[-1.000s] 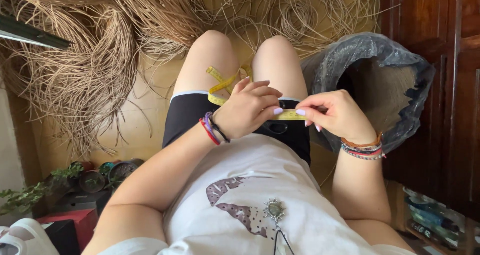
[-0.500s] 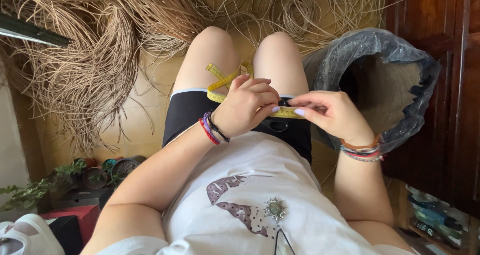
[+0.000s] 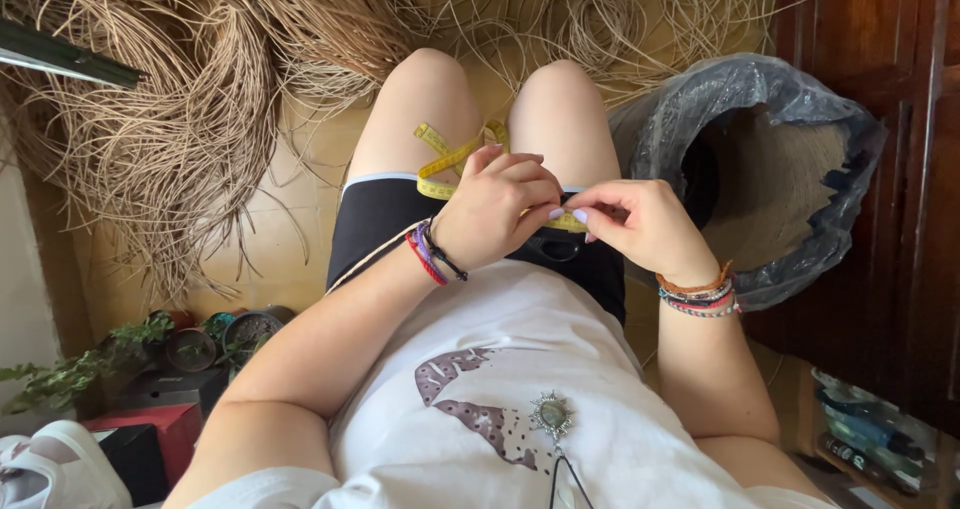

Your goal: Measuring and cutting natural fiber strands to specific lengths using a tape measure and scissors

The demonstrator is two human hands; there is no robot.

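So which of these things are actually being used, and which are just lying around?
In use:
left hand
right hand
yellow measuring tape

Lying about:
straw bundles
plastic-wrapped basket
potted plants
wooden cabinet

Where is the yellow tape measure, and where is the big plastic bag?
yellow tape measure (image 3: 447, 156), head view, on the loop over the lap.
plastic bag (image 3: 800, 109), head view, on its crinkled rim.

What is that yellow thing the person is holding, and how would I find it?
Start at the two bare knees in the middle, with the heap of tan straw strands behind them. In the lap, the left hand and right hand pinch a flat yellow measuring tape that loops over the thighs. It is the only bright yellow ribbon there, marked with little lines.
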